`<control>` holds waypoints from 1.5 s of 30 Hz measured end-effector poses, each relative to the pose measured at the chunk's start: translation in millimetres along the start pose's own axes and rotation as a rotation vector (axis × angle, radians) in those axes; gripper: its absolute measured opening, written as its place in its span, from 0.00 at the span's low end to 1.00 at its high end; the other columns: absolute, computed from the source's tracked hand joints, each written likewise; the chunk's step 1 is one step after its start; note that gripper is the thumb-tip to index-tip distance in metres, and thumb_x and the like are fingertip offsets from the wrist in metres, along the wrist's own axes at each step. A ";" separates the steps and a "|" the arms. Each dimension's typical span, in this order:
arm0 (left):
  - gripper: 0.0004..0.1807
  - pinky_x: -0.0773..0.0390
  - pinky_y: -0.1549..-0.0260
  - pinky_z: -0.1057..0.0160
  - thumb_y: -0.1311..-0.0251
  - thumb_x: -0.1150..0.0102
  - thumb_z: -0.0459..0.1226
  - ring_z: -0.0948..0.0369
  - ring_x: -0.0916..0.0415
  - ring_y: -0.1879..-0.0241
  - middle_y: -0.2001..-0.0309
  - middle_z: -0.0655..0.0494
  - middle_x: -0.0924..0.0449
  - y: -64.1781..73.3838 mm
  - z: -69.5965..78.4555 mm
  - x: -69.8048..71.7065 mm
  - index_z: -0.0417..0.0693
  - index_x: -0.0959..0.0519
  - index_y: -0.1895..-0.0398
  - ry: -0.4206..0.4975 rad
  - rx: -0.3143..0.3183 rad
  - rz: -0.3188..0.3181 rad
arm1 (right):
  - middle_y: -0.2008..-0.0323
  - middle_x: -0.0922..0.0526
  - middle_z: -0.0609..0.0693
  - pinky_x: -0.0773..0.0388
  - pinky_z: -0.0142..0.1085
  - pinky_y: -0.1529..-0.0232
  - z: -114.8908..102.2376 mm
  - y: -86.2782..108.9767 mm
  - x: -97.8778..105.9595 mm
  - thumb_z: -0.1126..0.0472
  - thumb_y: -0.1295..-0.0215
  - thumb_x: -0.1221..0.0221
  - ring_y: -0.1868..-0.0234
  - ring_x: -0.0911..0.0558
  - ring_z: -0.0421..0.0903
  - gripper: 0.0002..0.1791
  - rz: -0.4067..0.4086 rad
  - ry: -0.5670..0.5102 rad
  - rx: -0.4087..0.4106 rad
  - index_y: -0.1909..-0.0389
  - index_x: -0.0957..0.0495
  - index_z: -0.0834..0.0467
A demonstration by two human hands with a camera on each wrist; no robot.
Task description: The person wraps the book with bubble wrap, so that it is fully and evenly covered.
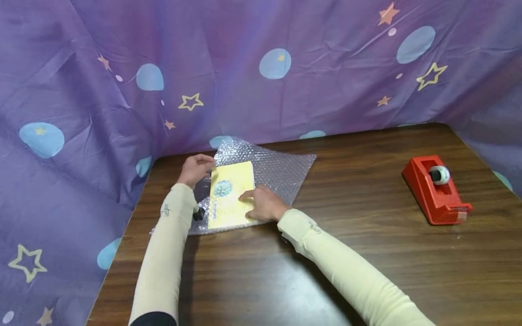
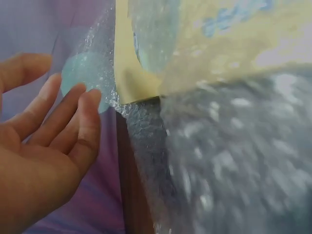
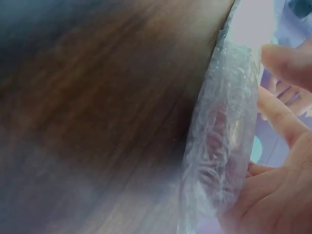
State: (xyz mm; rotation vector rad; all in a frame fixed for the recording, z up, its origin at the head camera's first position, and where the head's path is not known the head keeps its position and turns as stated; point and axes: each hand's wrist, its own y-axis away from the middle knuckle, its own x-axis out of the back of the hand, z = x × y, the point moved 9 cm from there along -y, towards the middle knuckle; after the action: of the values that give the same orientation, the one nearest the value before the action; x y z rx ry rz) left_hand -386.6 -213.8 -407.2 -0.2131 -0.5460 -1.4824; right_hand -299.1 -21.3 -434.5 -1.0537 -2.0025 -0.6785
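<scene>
A yellow book (image 1: 238,174) with a round blue picture on its cover lies on a sheet of bubble wrap (image 1: 281,170). Clear wrap (image 2: 219,165) also covers part of the cover in the left wrist view. My left hand (image 1: 195,170) hovers at the book's upper left corner, fingers loosely bent and holding nothing. On the book's right side, my right hand (image 1: 265,204) rests with its thumb and forefinger spread over the cover. From the right wrist, the hand (image 3: 280,185) sits against the wrapped edge (image 3: 219,146).
A red tape dispenser (image 1: 434,190) with a roll of tape stands on the right part of the brown wooden table (image 1: 359,181). Behind and to the left hangs a purple curtain (image 1: 228,68) with stars and blue dots, close to the table's back edge.
</scene>
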 end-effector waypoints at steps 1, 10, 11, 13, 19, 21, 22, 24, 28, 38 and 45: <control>0.19 0.22 0.38 0.48 0.29 0.46 0.35 0.45 0.27 0.36 0.36 0.39 0.25 -2.7 -0.6 0.6 0.36 0.26 0.39 0.010 0.010 0.008 | 0.44 0.17 0.55 0.25 0.46 0.37 -0.3 0.1 -0.4 0.59 0.48 0.28 0.44 0.23 0.52 0.30 -0.002 0.003 -0.004 0.40 0.19 0.49; 0.22 0.20 0.40 0.51 0.27 0.51 0.35 0.47 0.33 0.31 0.29 0.41 0.34 -22.1 10.1 8.0 0.36 0.31 0.34 0.091 0.046 0.022 | 0.43 0.19 0.57 0.24 0.48 0.37 -4.6 -0.5 -1.2 0.59 0.48 0.27 0.42 0.23 0.52 0.30 -0.008 0.012 -0.032 0.40 0.19 0.47; 0.22 0.19 0.40 0.52 0.27 0.51 0.35 0.47 0.33 0.31 0.29 0.41 0.35 -24.0 10.6 6.9 0.37 0.31 0.33 0.090 0.053 0.018 | 0.43 0.19 0.57 0.24 0.48 0.38 -4.7 -0.6 -1.0 0.59 0.48 0.27 0.42 0.23 0.52 0.30 -0.006 0.018 -0.037 0.40 0.19 0.47; 0.23 0.19 0.42 0.54 0.27 0.52 0.35 0.48 0.34 0.30 0.29 0.43 0.35 -27.4 10.4 4.1 0.38 0.32 0.32 0.088 0.069 0.010 | 0.42 0.19 0.57 0.23 0.48 0.38 -4.2 -0.8 -0.8 0.59 0.48 0.28 0.42 0.23 0.52 0.30 -0.007 0.038 -0.049 0.40 0.19 0.46; 0.24 0.18 0.42 0.51 0.27 0.52 0.35 0.46 0.31 0.32 0.29 0.42 0.34 -34.3 11.0 -2.6 0.38 0.33 0.31 0.071 0.088 0.008 | 0.42 0.19 0.58 0.22 0.48 0.39 -6.5 -0.7 -0.4 0.59 0.48 0.28 0.40 0.23 0.53 0.30 -0.002 0.068 -0.049 0.41 0.19 0.46; 0.25 0.19 0.41 0.50 0.28 0.52 0.34 0.45 0.32 0.31 0.29 0.41 0.34 -36.2 12.1 -5.4 0.37 0.34 0.30 0.083 0.088 0.004 | 0.41 0.19 0.57 0.22 0.49 0.39 -7.1 -0.7 0.4 0.59 0.48 0.27 0.40 0.23 0.53 0.29 0.006 0.066 -0.047 0.41 0.18 0.46; 0.25 0.19 0.41 0.49 0.28 0.53 0.34 0.45 0.33 0.30 0.29 0.40 0.35 -37.2 12.2 -7.4 0.37 0.35 0.29 0.092 0.091 -0.003 | 0.41 0.18 0.57 0.22 0.48 0.39 -7.3 -0.5 1.2 0.59 0.48 0.27 0.39 0.23 0.53 0.29 0.013 0.068 -0.047 0.42 0.18 0.46; 0.26 0.19 0.41 0.50 0.28 0.54 0.33 0.46 0.35 0.29 0.28 0.40 0.36 -38.9 12.2 -12.0 0.36 0.37 0.28 0.099 0.096 -0.018 | 0.41 0.18 0.56 0.22 0.49 0.39 -6.7 -0.3 2.4 0.59 0.49 0.27 0.39 0.23 0.53 0.29 0.021 0.070 -0.053 0.42 0.17 0.46; 0.27 0.15 0.50 0.58 0.29 0.55 0.32 0.46 0.28 0.35 0.29 0.39 0.34 -41.6 11.2 -15.6 0.37 0.36 0.27 -0.011 0.079 -0.001 | 0.41 0.18 0.56 0.22 0.48 0.40 -4.3 0.6 1.6 0.58 0.49 0.27 0.39 0.23 0.52 0.29 0.020 0.071 -0.070 0.42 0.17 0.45; 0.25 0.30 0.31 0.48 0.29 0.49 0.39 0.44 0.32 0.31 0.30 0.39 0.29 -43.4 8.5 -17.7 0.39 0.30 0.31 -0.245 0.045 -0.070 | 0.42 0.19 0.56 0.21 0.47 0.41 -4.2 1.3 0.0 0.57 0.48 0.26 0.42 0.22 0.51 0.29 0.020 0.075 -0.093 0.42 0.18 0.43; 0.24 0.32 0.29 0.47 0.28 0.46 0.44 0.45 0.32 0.30 0.32 0.40 0.26 -34.6 12.2 -15.2 0.40 0.25 0.35 -0.259 -0.008 -0.088 | 0.40 0.20 0.55 0.21 0.47 0.40 -1.8 1.4 -0.7 0.57 0.48 0.27 0.40 0.23 0.51 0.29 0.015 0.069 -0.107 0.42 0.18 0.42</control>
State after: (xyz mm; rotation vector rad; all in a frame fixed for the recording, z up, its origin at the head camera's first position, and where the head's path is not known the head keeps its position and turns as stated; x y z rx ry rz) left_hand -423.0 -198.2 -410.4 -0.3957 -0.7656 -1.5526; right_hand -297.0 -22.3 -433.9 -1.0916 -1.9157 -0.8106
